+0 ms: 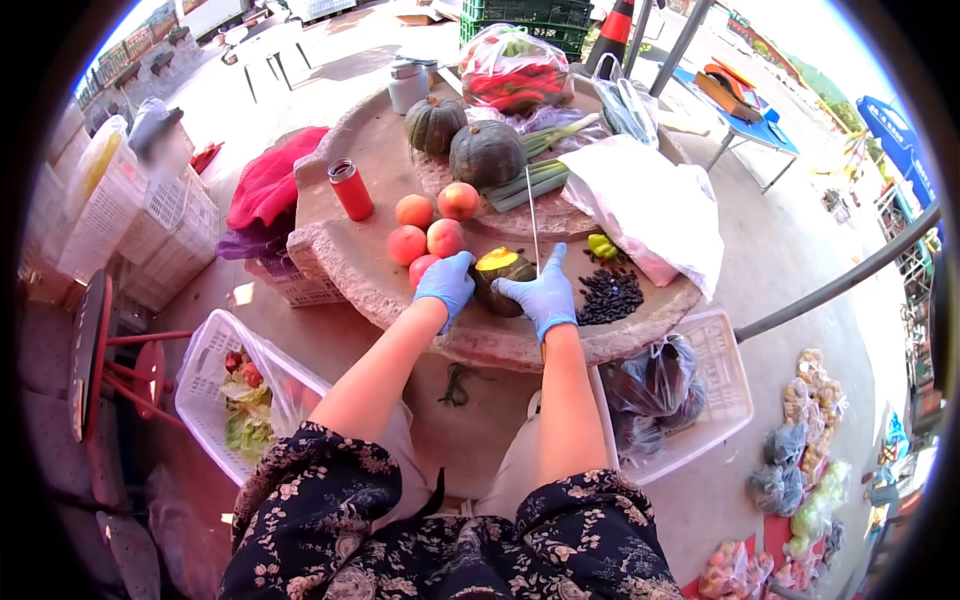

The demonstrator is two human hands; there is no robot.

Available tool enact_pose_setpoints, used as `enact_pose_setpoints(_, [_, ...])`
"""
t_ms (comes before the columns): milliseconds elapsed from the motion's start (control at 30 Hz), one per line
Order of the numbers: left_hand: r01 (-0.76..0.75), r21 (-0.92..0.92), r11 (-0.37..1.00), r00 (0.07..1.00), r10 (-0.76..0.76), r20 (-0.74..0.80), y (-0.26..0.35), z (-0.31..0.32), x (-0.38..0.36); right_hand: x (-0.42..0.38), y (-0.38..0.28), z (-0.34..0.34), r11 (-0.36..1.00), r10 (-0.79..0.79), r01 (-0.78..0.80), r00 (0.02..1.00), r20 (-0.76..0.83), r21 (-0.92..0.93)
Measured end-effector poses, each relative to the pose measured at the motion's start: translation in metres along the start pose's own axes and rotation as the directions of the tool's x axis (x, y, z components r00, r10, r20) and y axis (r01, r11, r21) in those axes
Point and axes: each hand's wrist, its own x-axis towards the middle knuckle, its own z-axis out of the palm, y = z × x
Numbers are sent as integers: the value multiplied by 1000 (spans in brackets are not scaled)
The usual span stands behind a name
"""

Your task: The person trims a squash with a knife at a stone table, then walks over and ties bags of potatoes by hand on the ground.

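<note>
A dark green pumpkin [498,271] with a cut yellow top lies on the round stone table [400,290] near its front edge. My left hand [446,281], in a blue glove, presses on the pumpkin's left side. My right hand [541,290], also gloved, grips a long knife [534,222] whose blade stands upright beside the pumpkin. Several peaches [430,228] lie just left of my left hand. A heap of dark seeds [610,294] sits right of my right hand.
Two whole green pumpkins [470,140], green onions [530,180], a red can [351,189], a white bag [650,205] and a bag of red peppers [512,72] fill the table's back. White baskets [240,390] stand on the floor at both sides. A red stool [95,350] is at left.
</note>
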Motion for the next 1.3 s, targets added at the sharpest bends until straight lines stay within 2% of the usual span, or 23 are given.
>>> enact_pose_setpoints(133, [39, -122, 992, 991, -55, -125, 0, 4, -8, -5, -10, -1, 987, 13, -36, 989, -147, -155])
enact_pose_setpoints(167, [-13, -135, 991, 983, -12, -184, -5, 7, -8, -4, -10, -3, 985, 20, -53, 981, -193, -164])
enact_pose_setpoints(267, [-46, -395, 918, 956, -74, -283, 1, -9, -15, -5, -10, -9, 984, -41, -23, 936, -351, -175])
enact_pose_setpoints(300, [16, -488, 873, 968, -136, -212, -1, -12, -16, -2, -8, -10, 988, -122, 71, 904, -410, -137])
enact_pose_setpoints(333, [35, -702, 711, 967, -203, -156, -1, -12, -18, -1, -8, -10, 980, -198, 169, 861, -469, -104])
enact_pose_setpoints(400, [54, -966, 252, 954, -299, -25, 2, -17, -27, -1, -10, -5, 892, -368, 451, 755, -543, 22])
enact_pose_setpoints(433, [75, -987, 139, 955, -296, 30, 5, -26, -34, -10, -19, -2, 868, -302, 443, 830, -468, 225])
enact_pose_setpoints(467, [89, -991, 99, 948, -313, 54, 8, -36, -44, -26, -30, 2, 845, -275, 409, 885, -376, 344])
enact_pose_setpoints(533, [58, -998, -37, 943, -326, 67, 7, -54, -72, -52, -46, 23, 743, -317, 390, 921, -228, 544])
enact_pose_setpoints(600, [39, -997, -65, 932, -359, 59, -3, -70, -105, -76, -61, 51, 727, -440, 443, 887, -139, 525])
enact_pose_setpoints(667, [-2, -999, -51, 919, -393, 19, -18, -91, -140, -106, -81, 74, 739, -499, 432, 867, -11, 518])
enact_pose_setpoints(700, [-32, -999, -35, 910, -415, -15, -28, -97, -160, -122, -88, 91, 704, -557, 477, 830, -7, 527])
enact_pose_setpoints(733, [-58, -998, -18, 897, -440, -44, -34, -106, -181, -138, -98, 103, 704, -628, 564, 779, 7, 431])
enact_pose_setpoints(800, [-103, -995, 17, 824, -559, -95, -55, -119, -222, -174, -112, 134, 748, -605, 496, 782, 147, 440])
enact_pose_setpoints(867, [-158, -987, 35, 770, -621, -146, -87, -131, -262, -211, -133, 163, 742, -612, 429, 747, 260, 515])
enact_pose_setpoints(900, [-161, -979, 123, 733, -649, -202, -100, -138, -283, -225, -138, 180, 751, -611, 395, 719, 331, 529])
enact_pose_setpoints(933, [-113, -990, 81, 676, -724, -136, -103, -156, -302, -236, -142, 199, 761, -607, 363, 690, 394, 537])
enact_pose_setpoints(1000, [-187, -962, 199, 618, -737, -273, -137, -162, -339, -258, -149, 240, 743, -652, 427, 634, 415, 515])
enact_pose_setpoints(1067, [-198, -904, 378, 472, -772, -426, -152, -182, -366, -277, -155, 278, 757, -649, 444, 592, 477, 480])
enact_pose_setpoints(1133, [-79, -842, 533, 380, -765, -520, -189, -186, -396, -299, -176, 280, 753, -649, 573, 562, 513, 324])
enact_pose_setpoints(1200, [334, -538, 774, 338, -632, -698, -216, -189, -417, -307, -167, 314, 763, -644, 507, 539, 543, 401])
enact_pose_setpoints(1267, [380, -470, 797, 326, -590, -738, -224, -189, -421, -311, -169, 317, 762, -642, 522, 527, 557, 384])
enact_pose_setpoints(1300, [243, -604, 759, 347, -649, -677, -216, -188, -410, -310, -168, 313, 773, -628, 517, 538, 562, 368])
